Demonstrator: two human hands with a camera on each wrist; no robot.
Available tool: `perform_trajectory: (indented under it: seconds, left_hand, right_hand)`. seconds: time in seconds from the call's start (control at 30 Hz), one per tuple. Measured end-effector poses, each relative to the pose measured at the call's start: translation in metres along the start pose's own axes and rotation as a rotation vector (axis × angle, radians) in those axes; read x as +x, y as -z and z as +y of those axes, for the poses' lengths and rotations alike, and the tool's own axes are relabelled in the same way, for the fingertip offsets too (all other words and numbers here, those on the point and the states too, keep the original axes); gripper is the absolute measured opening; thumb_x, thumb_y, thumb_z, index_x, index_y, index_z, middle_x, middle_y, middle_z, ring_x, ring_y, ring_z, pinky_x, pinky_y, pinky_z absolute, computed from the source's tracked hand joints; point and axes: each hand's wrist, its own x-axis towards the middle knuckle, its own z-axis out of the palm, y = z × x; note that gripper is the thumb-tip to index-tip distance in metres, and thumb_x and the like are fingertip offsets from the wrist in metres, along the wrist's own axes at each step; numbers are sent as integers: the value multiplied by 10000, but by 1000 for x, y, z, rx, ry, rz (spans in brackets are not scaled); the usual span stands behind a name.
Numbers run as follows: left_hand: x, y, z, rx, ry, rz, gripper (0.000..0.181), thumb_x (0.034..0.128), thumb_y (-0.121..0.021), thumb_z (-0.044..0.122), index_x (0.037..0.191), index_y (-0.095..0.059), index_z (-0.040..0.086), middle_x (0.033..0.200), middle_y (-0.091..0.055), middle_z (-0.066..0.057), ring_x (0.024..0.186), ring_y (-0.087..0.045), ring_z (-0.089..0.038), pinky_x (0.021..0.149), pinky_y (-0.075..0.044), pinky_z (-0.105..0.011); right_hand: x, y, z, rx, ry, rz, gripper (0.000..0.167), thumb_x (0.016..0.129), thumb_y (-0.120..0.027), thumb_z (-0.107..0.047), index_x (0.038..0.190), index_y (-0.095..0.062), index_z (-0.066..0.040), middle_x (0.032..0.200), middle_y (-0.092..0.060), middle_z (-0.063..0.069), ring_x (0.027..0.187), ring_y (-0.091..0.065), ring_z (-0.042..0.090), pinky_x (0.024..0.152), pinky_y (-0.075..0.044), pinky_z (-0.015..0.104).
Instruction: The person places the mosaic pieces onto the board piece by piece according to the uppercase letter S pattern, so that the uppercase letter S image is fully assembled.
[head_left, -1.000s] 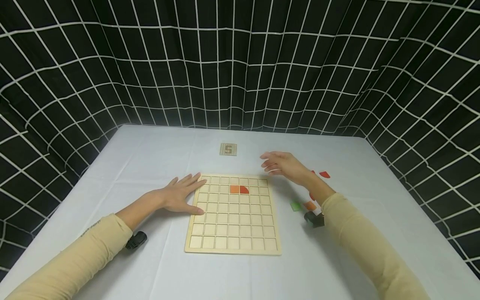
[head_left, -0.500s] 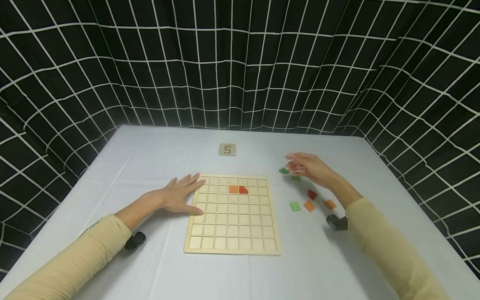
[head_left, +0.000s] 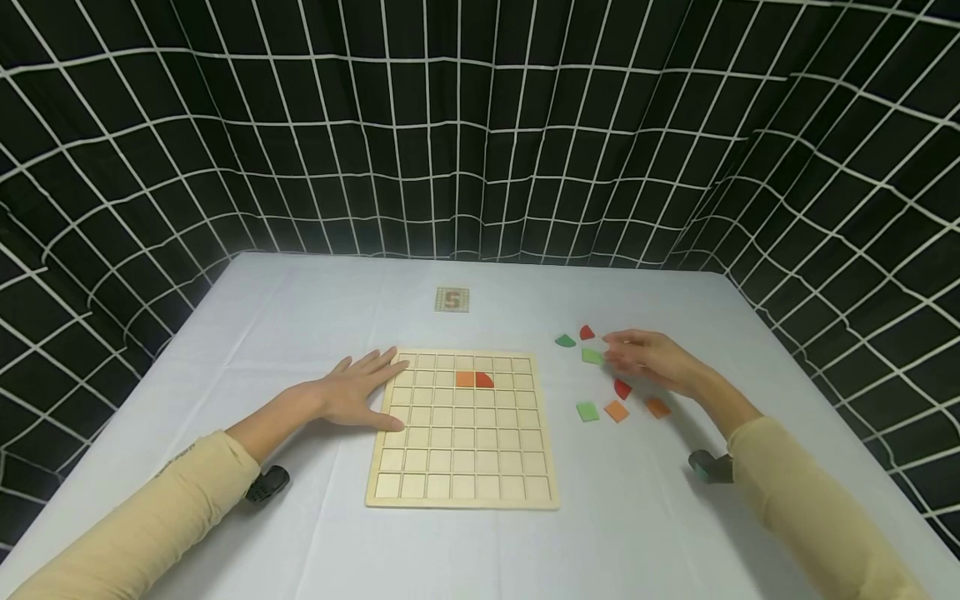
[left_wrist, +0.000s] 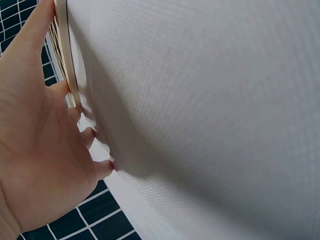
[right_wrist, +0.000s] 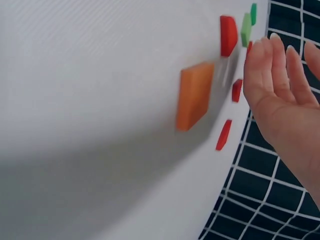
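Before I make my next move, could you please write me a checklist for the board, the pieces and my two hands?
1. Left hand at the board: ok, fingers spread along its left edge.
2. Orange square and red quarter-round on the board: ok, in neighbouring cells, second row from the far edge.
3. Right hand free: ok, no piece shows in it.
4. Right fingertips touching the nearest light green piece: cannot tell.
5. All pieces on the board: not ok, loose pieces lie to its right.
6. Card uncovered: ok, beyond the board.
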Motion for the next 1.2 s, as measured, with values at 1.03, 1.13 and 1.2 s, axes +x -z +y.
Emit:
perform_trajectory:
  seconds: [1.03,1.13,1.2]
  left_hand:
    - [2,-3,-3,28,17,-7,1026,790,-573,707,1541,-155,147,1589,-16,-118,1428,-31,-363,1095,-2,-609]
    - [3,-3,-3,17,8,-1,1036,783,-580,708,1538,-163,134,1587,-23,-130,1425,-34,-373,1091,0,-618]
    - [3,-4,-4,21,12,0,1044,777,-569,726,1541,-154,149,1590,-15,-113,1429,-28,-356,1096,0,-607]
  right_hand:
    - [-12,-8,31,-394,138,150,411,806,-775,-123,1170,-631,3,947,-623,92,868,-550,243,678,-500,191]
    - [-13,-10,28,-432,158,143,380,809,-767,-99,1154,-638,-5,950,-625,84,874,-550,241,698,-502,200]
    - [-15,-11,25,-458,169,137,363,810,-762,-78,1147,-643,-10,964,-634,82,896,-558,249,738,-512,229]
